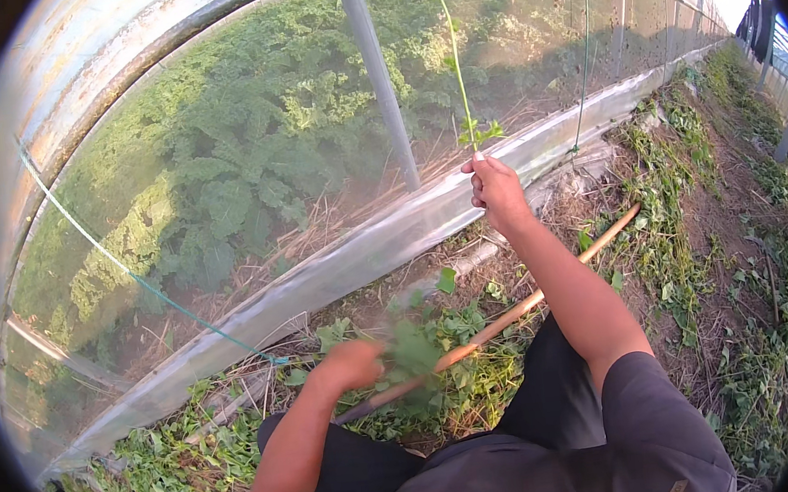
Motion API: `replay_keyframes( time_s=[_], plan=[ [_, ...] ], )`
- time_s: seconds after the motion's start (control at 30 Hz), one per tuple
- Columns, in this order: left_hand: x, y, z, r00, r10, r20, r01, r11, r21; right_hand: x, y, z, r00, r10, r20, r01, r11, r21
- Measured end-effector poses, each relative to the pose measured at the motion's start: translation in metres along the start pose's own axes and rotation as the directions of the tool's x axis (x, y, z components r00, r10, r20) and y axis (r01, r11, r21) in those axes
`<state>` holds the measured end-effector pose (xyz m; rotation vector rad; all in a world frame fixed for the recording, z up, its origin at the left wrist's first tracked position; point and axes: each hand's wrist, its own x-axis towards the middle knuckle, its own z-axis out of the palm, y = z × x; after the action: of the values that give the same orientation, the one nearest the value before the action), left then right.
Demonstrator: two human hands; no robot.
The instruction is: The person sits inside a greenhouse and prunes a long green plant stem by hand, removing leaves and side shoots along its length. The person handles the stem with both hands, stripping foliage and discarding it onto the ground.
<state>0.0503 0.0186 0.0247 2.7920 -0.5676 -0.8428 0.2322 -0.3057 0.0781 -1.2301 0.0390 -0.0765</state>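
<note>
My right hand [497, 190] is raised in front of the clear plastic wall, pinching the lower end of a long green weed stem [456, 62]. The stem rises upright and bears small leaves at intervals. Lower down, my left hand [352, 365] is curled and blurred. Blurred green leaves [414, 347] hang just right of it; the blur hides whether the fingers grip them. A long wooden tool handle [507, 317] lies slantwise over the weeds between my legs, passing under my right forearm; its head is out of sight.
A plastic-film greenhouse wall [339, 265] with a metal post [378, 77] runs alongside, with leafy crops [237, 168] behind it. A green-white rope [149, 287] slants down to the ground; a thinner cord [585, 50] hangs farther along. Pulled weeds [681, 268] cover the path at right.
</note>
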Motion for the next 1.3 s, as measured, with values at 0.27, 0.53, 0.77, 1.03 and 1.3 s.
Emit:
replay_keyframes(
  time_s=[0.27, 0.53, 0.77, 1.03, 1.3],
  plan=[
    [0.003, -0.004, -0.008, 0.997, 0.017, -0.08, -0.016, 1.0, 0.007, -0.023, -0.003, -0.049, 0.988, 0.149, 0.046, -0.1, 0.83, -0.549],
    [0.002, 0.004, -0.008, 0.989, 0.093, -0.116, -0.092, 0.996, 0.021, -0.05, -0.018, -0.093, 0.995, -0.064, 0.075, 0.099, 0.621, -0.777],
    [0.008, 0.009, -0.01, 0.992, 0.089, -0.089, -0.084, 0.995, 0.06, -0.099, 0.01, -0.097, 0.846, 0.055, 0.53, 0.505, 0.235, -0.831],
    [0.016, 0.005, -0.003, 0.995, 0.079, -0.068, -0.081, 0.996, -0.033, -0.07, -0.032, -0.145, 0.97, 0.231, 0.069, 0.131, -0.268, -0.954],
    [0.023, -0.02, 0.013, 0.999, -0.028, -0.04, 0.027, 0.999, -0.027, -0.115, -0.071, -0.156, 0.916, 0.263, 0.302, 0.312, 0.004, -0.95]
  ],
)
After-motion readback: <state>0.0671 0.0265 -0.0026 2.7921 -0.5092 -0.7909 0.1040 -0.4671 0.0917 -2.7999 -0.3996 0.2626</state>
